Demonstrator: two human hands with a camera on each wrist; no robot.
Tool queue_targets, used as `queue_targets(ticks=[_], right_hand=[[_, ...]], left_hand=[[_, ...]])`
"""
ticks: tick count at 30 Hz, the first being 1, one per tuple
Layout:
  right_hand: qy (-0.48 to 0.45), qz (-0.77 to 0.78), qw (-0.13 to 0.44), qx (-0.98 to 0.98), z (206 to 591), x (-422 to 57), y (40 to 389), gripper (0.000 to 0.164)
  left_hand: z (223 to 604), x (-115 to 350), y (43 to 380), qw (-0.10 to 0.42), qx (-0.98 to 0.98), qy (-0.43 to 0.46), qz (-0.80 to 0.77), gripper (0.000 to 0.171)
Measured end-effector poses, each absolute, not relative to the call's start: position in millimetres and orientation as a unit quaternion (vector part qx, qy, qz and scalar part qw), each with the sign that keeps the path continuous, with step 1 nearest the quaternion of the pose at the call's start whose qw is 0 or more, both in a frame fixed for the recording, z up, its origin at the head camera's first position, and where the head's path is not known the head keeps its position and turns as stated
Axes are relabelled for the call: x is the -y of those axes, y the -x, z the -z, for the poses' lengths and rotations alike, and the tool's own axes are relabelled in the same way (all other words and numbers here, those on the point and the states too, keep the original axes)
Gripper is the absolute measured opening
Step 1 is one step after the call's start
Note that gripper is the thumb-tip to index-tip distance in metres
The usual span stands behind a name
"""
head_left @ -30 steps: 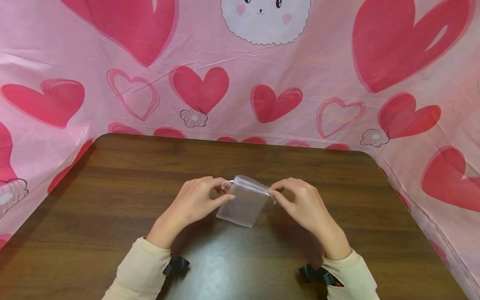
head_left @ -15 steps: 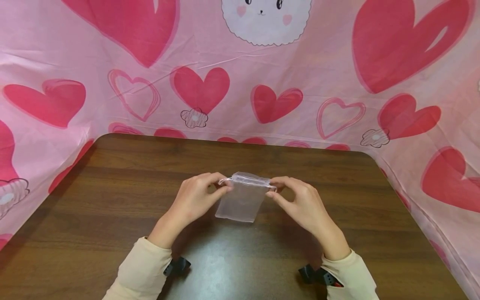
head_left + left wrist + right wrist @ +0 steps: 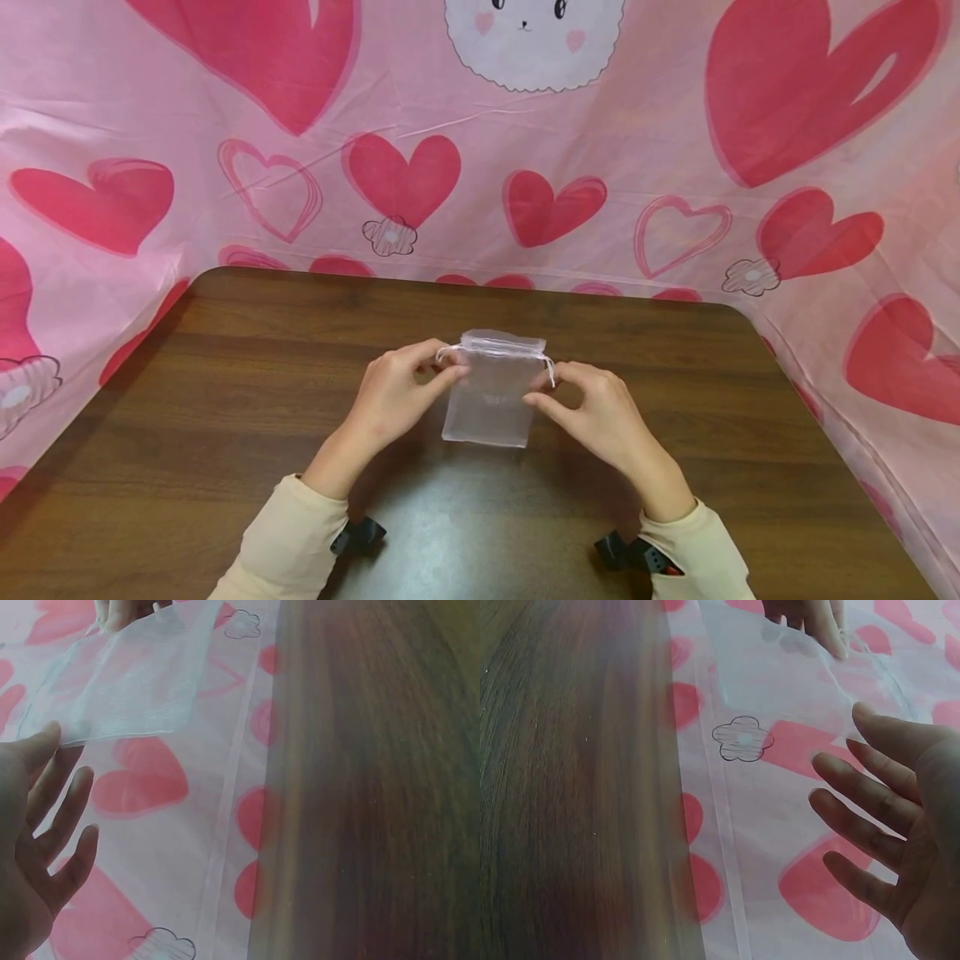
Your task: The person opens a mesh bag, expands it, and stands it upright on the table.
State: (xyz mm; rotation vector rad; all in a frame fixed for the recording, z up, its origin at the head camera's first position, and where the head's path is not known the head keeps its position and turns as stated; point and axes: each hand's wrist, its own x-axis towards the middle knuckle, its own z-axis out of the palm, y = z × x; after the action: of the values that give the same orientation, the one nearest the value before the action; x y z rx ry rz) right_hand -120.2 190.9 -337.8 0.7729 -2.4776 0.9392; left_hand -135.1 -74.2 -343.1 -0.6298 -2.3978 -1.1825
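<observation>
A small sheer white drawstring pouch (image 3: 491, 404) is held up over the table, its gathered mouth away from me and its flat bottom toward me. White cord loops stick out at both upper corners. My left hand (image 3: 397, 387) pinches the pouch's left edge just below the cord, thumb in front. At the right edge, a little lower, my right hand (image 3: 600, 408) has its thumb and index finger on the fabric, under the hanging cord end. In the right wrist view the other fingers of the right hand (image 3: 900, 817) are spread apart. The pouch looks flat and see-through.
The dark wood-grain table (image 3: 225, 400) has rounded far corners. A pink cloth with red hearts (image 3: 555, 204) hangs behind it and along both sides. Black wrist cameras (image 3: 358, 537) sit by the cream sleeves (image 3: 285, 533).
The pouch has straightened from a tilt and risen slightly away from me, showing more of its front. My right fingers have shifted from the cord at the corner down onto the right edge.
</observation>
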Motion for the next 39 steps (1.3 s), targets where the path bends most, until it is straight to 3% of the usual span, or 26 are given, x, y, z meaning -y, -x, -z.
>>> queue_targets(ticks=[18,29,39], right_hand=[[-0.215,-0.449,0.169,0.851,336.6,-190.8,121.1,0.007],[-0.205,-0.474,0.165,0.840,335.5,-189.0,120.3,0.007],[-0.211,-0.467,0.127,0.849,337.3,-182.6,117.4,0.013]], left_hand=[[348.1,67.9,133.0,0.102,0.883,0.237,0.392,0.014],[350.8,64.1,133.9,0.164,0.878,0.228,0.387,0.005],[346.9,65.4,132.5,0.180,0.869,0.183,0.423,0.006]])
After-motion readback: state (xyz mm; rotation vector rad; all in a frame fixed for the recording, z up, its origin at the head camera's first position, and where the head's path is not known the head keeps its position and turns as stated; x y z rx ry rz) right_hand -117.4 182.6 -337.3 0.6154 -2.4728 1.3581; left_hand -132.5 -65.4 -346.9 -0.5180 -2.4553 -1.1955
